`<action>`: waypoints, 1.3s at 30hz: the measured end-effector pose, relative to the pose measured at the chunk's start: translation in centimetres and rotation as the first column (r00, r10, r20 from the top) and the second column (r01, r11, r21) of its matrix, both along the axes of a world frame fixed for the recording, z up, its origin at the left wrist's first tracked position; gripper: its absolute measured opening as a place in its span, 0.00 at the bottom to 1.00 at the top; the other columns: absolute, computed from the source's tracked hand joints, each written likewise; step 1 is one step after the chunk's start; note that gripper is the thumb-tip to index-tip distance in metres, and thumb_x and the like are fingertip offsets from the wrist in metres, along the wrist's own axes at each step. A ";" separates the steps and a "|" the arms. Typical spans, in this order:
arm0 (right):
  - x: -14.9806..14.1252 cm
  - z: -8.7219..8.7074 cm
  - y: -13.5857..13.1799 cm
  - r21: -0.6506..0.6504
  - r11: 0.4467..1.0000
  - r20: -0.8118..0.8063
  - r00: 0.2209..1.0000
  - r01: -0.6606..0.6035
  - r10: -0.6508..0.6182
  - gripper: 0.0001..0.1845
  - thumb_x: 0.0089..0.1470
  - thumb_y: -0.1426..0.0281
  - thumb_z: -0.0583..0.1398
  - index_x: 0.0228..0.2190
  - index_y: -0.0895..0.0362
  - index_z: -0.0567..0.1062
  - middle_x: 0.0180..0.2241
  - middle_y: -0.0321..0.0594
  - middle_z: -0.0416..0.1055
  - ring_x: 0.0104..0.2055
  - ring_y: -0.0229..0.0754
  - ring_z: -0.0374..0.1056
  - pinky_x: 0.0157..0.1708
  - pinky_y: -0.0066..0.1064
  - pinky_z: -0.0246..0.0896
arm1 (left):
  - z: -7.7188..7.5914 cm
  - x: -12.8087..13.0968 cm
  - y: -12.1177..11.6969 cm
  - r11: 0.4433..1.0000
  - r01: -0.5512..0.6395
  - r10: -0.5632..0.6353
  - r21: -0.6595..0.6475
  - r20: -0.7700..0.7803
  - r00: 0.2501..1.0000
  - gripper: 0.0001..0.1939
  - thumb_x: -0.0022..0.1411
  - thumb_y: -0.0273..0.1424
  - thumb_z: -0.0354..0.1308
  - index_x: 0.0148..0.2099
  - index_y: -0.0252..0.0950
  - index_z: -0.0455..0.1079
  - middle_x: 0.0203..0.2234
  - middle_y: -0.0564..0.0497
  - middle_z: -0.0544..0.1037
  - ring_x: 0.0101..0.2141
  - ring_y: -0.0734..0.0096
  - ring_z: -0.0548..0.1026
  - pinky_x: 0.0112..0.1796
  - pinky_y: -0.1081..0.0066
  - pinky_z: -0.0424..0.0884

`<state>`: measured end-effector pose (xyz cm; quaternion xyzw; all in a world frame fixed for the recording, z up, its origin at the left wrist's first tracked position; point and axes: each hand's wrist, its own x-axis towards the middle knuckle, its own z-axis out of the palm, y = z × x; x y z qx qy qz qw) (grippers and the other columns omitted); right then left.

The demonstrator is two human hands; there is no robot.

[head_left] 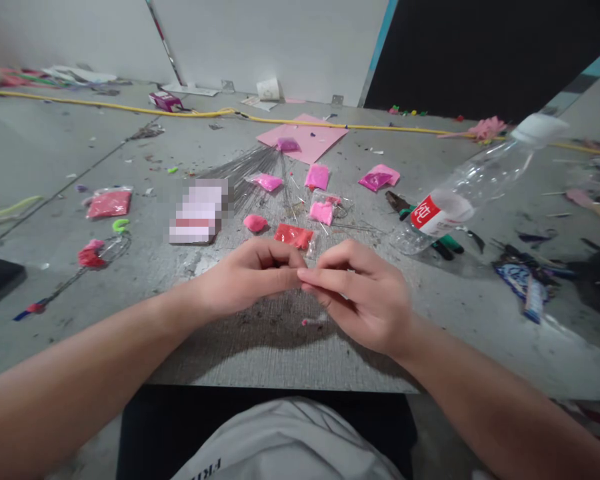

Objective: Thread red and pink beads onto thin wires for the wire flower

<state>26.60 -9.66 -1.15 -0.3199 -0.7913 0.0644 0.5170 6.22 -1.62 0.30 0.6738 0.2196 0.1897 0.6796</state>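
My left hand (255, 270) and my right hand (363, 287) meet over the front of the table, fingertips pinched together. Whatever lies between them is too small or hidden to make out. Just beyond my fingers is a packet of red clay (293, 236), partly covered by my left hand. A pink lump of clay (255, 223) sits bare behind my left hand. Farther back are pink clay packets, one opened (322, 212) and one closed (317, 177). Below my hands a small pink-tipped piece (305, 323) rests on the tabletop.
A plastic bottle (433, 212) leans at the right over green-handled pliers (447, 245). A bundle of thin wires (253, 167) fans out behind a pale, blurred box-like object (196, 210). A wire piece with red clay (91, 255) lies left. A yellow cable (180, 112) crosses the back.
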 end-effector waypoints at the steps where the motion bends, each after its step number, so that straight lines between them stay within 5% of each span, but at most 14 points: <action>1: 0.0 0.0 0.0 -0.002 1.000 0.002 1.000 0.002 -0.002 0.11 0.62 0.78 0.64 0.45 0.61 0.82 0.37 0.44 0.74 0.36 0.37 0.71 0.38 0.32 0.73 | -0.1 0.0 0.0 1.000 -0.001 0.001 0.001 0.000 1.000 0.16 0.69 0.37 0.63 0.31 0.32 0.74 0.20 0.56 0.66 0.22 0.81 0.59 0.23 0.76 0.53; 8: -0.3 0.0 0.1 -0.022 1.000 -0.039 0.999 -0.005 0.004 0.10 0.61 0.79 0.64 0.44 0.62 0.83 0.37 0.46 0.78 0.38 0.39 0.72 0.40 0.34 0.74 | 0.1 0.0 -0.2 0.999 -0.030 0.031 0.037 -0.024 0.999 0.15 0.69 0.36 0.63 0.32 0.32 0.75 0.20 0.56 0.67 0.23 0.80 0.60 0.24 0.75 0.55; 15: -0.2 0.9 -0.1 -0.294 0.955 -0.142 0.990 -0.030 -0.012 0.08 0.59 0.75 0.68 0.41 0.53 0.84 0.39 0.40 0.81 0.36 0.37 0.75 0.32 0.30 0.74 | 0.9 0.0 -0.3 0.927 -0.061 0.104 0.369 -0.098 0.990 0.12 0.67 0.31 0.61 0.30 0.34 0.72 0.18 0.58 0.64 0.21 0.80 0.57 0.21 0.75 0.52; 17: -0.2 1.0 -0.1 -0.357 0.933 -0.181 0.983 -0.050 -0.016 0.08 0.57 0.74 0.70 0.39 0.52 0.84 0.37 0.38 0.81 0.35 0.38 0.76 0.32 0.30 0.74 | 1.0 -0.1 -0.3 0.850 -0.080 0.133 0.520 -0.065 0.989 0.11 0.66 0.29 0.61 0.29 0.35 0.71 0.18 0.58 0.64 0.20 0.80 0.57 0.21 0.75 0.53; 23: -0.6 0.3 0.1 -0.502 0.853 -0.376 0.924 -0.144 -0.066 0.06 0.57 0.73 0.70 0.38 0.52 0.84 0.38 0.38 0.82 0.36 0.37 0.76 0.33 0.29 0.74 | 0.8 -0.1 -0.6 0.445 -0.146 0.192 0.883 0.065 0.979 0.08 0.67 0.25 0.61 0.32 0.36 0.71 0.19 0.58 0.70 0.21 0.80 0.62 0.25 0.74 0.58; 27: -0.7 -0.3 0.5 -0.671 0.684 -0.532 0.828 -0.287 -0.174 0.10 0.51 0.68 0.75 0.36 0.53 0.84 0.34 0.37 0.83 0.31 0.37 0.76 0.27 0.28 0.72 | 0.3 0.0 -0.8 0.296 -0.199 0.240 0.934 0.129 0.962 0.08 0.67 0.25 0.60 0.33 0.36 0.71 0.20 0.56 0.71 0.22 0.78 0.64 0.25 0.73 0.59; 30: -0.6 -0.4 0.9 -0.695 0.590 -0.622 0.755 -0.411 -0.208 0.14 0.45 0.66 0.77 0.34 0.53 0.83 0.32 0.36 0.83 0.30 0.37 0.76 0.24 0.27 0.71 | 0.4 0.0 -0.9 0.324 -0.190 0.256 0.927 0.108 0.961 0.08 0.68 0.26 0.59 0.34 0.37 0.72 0.19 0.56 0.70 0.21 0.77 0.63 0.25 0.71 0.58; 34: -0.5 -0.2 1.1 -0.656 0.537 -0.710 0.674 -0.530 -0.203 0.14 0.45 0.64 0.78 0.32 0.53 0.82 0.28 0.34 0.81 0.28 0.36 0.75 0.23 0.26 0.69 | 1.0 -0.1 -0.8 0.417 -0.173 0.253 0.893 0.069 0.965 0.09 0.70 0.29 0.58 0.34 0.38 0.73 0.18 0.57 0.70 0.20 0.76 0.62 0.26 0.70 0.60; 39: -0.4 0.3 0.9 -0.604 0.564 -0.755 0.630 -0.562 -0.181 0.13 0.47 0.64 0.77 0.31 0.53 0.81 0.24 0.31 0.77 0.25 0.34 0.73 0.23 0.25 0.66 | 0.8 -0.1 -0.3 0.490 0.122 0.022 0.863 -0.153 0.988 0.08 0.71 0.30 0.55 0.41 0.36 0.76 0.27 0.51 0.78 0.26 0.73 0.71 0.30 0.70 0.66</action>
